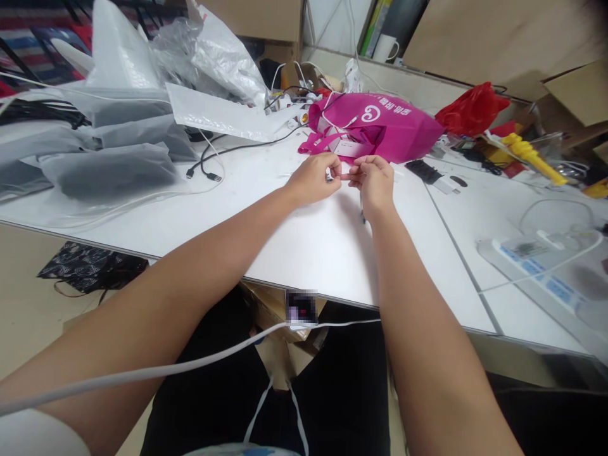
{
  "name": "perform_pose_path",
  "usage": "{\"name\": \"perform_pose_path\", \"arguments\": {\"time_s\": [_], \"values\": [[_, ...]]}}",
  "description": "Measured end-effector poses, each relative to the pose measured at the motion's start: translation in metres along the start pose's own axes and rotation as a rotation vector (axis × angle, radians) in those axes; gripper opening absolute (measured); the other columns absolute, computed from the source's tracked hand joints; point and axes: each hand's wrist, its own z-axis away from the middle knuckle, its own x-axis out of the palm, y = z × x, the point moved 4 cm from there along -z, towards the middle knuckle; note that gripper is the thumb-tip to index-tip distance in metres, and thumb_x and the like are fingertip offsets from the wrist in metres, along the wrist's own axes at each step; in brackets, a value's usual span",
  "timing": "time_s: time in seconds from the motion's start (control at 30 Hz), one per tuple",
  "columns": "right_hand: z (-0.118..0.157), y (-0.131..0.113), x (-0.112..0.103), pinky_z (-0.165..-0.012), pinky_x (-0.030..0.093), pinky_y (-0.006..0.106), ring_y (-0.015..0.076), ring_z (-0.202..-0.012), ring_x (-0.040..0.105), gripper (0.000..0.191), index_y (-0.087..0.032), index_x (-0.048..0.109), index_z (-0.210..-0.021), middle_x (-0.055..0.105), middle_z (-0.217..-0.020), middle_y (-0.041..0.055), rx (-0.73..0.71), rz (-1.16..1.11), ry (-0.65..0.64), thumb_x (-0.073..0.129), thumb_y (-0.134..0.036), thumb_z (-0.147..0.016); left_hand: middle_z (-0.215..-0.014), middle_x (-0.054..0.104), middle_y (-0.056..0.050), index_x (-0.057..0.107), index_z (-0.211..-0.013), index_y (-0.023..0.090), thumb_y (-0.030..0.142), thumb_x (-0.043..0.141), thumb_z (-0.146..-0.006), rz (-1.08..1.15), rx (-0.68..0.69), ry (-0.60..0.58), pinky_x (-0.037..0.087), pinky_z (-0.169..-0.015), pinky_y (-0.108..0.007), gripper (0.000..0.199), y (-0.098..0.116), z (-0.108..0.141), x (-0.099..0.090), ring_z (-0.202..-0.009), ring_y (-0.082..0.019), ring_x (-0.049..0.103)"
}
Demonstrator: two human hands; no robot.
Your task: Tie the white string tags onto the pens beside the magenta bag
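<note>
- The left hand (311, 178) is held just above the white table (294, 253), its fingers curled and its thumb and forefinger brought close together
- A small bright piece (329, 176) is seen at the left fingertips; whether it is clamped there cannot be told
- The right hand (379, 183) is held facing the left, fingers bent inward and their tips nearly met by those of the left; whether anything is gripped by them cannot be told
- A thin dark piece (363, 216) is seen below the right palm, mostly hidden by the hand
- Just beyond both hands a magenta bag (411, 130) is laid on its side, with a white box (349, 147) partly shown at its mouth
- To the left, a black cable (209, 174) is spread on the table, near grey wrapped packets (114, 177)
- To the right of the right hand, a black block (422, 170) and a white adapter (446, 185) are placed side by side
- Farther back, a red plastic bag (472, 111) is seen beside the magenta one
</note>
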Motion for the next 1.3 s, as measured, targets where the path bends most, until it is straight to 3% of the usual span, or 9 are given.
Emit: {"name": "perform_pose_path", "arguments": {"time_s": [0.33, 0.67, 1.0, 1.3], "values": [[0.002, 0.002, 0.002, -0.063, 0.053, 0.023, 0.0135, -0.075, 0.076, 0.009, -0.027, 0.059, -0.093, 0.065, -0.079, -0.0052, -0.092, 0.058, -0.037, 0.065, -0.021, -0.097, -0.093, 0.075, -0.004, 0.065, -0.084, 0.022, 0.009, 0.071, -0.082, -0.028, -0.043, -0.019, 0.055, -0.085, -0.034, 0.015, -0.001, 0.000, -0.001, -0.087, -0.019, 0.070], [0.004, 0.000, 0.003, -0.068, 0.060, 0.025, 0.0165, -0.083, 0.083, 0.017, -0.027, 0.057, -0.093, 0.067, -0.081, -0.0045, 0.070, -0.102, -0.012, 0.071, -0.034, -0.099, -0.093, 0.076, -0.005, 0.068, -0.089, 0.023, 0.012, 0.076, -0.087, -0.012, -0.006, 0.094, 0.058, -0.085, -0.038, 0.013, -0.006, -0.003, -0.001, -0.084, -0.021, 0.073], [0.007, -0.008, 0.004, -0.068, 0.056, 0.024, 0.0154, -0.081, 0.081, 0.020, -0.027, 0.057, -0.092, 0.066, -0.080, -0.0053, 0.032, -0.020, -0.029, 0.074, -0.033, -0.100, -0.098, 0.079, -0.006, 0.070, -0.092, 0.022, 0.014, 0.076, -0.085, -0.011, -0.007, 0.050, 0.060, -0.088, -0.036, 0.013, -0.007, -0.002, -0.001, -0.089, -0.021, 0.075], [0.010, -0.011, 0.006, -0.073, 0.061, 0.027, 0.0172, -0.086, 0.082, 0.026, -0.028, 0.055, -0.092, 0.065, -0.080, -0.0049, 0.028, -0.055, -0.053, 0.078, -0.039, -0.096, -0.097, 0.076, -0.006, 0.065, -0.089, 0.024, 0.014, 0.076, -0.087, -0.027, -0.047, 0.067, 0.057, -0.088, -0.036, 0.015, -0.002, -0.003, -0.006, -0.095, -0.023, 0.074]]}}
